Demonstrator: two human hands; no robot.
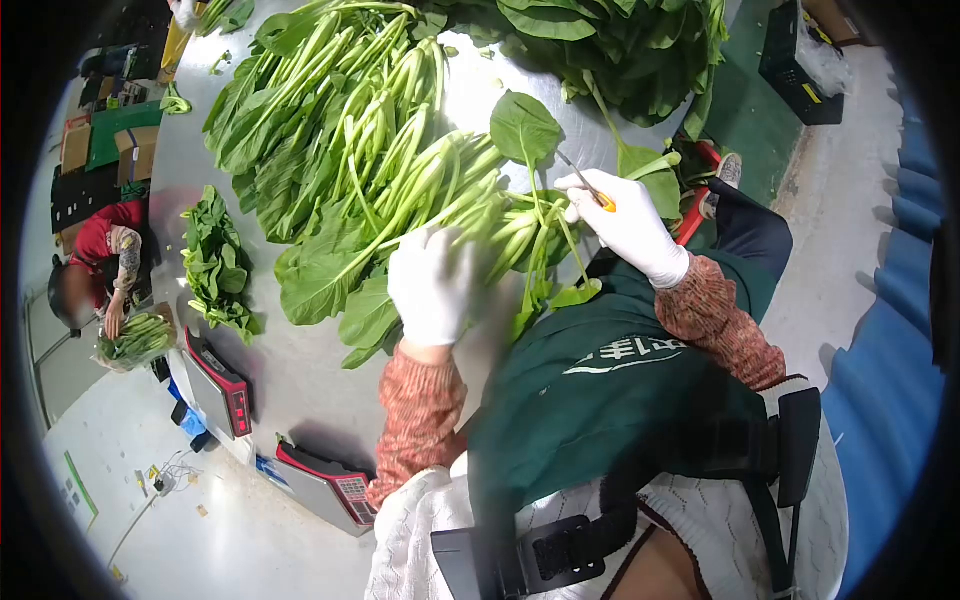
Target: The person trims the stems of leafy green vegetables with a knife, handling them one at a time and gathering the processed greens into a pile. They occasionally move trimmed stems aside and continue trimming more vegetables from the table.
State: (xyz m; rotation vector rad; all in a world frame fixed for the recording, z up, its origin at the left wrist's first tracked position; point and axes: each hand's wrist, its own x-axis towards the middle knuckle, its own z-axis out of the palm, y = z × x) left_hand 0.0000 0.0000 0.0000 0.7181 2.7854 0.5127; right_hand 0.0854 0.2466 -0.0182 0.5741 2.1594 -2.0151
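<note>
A large heap of leafy green vegetables (330,130) lies on the metal table (300,350), pale stems toward me. My left hand (432,283), in a white glove, rests against the stems at the heap's near edge; its fingers are blurred, and what they hold cannot be made out. My right hand (625,222), also gloved, is closed on a small knife (600,198) with an orange handle, its thin blade pointing up and left. Between the hands are loose stalks (540,225), and a round leaf (525,128) stands up near the blade.
A smaller bunch of greens (217,265) lies at the left. Two red scales (222,385) (325,485) stand along the table's near-left edge. At far left a person (110,250) handles bagged greens (138,338). A black crate (800,65) is on the floor, upper right.
</note>
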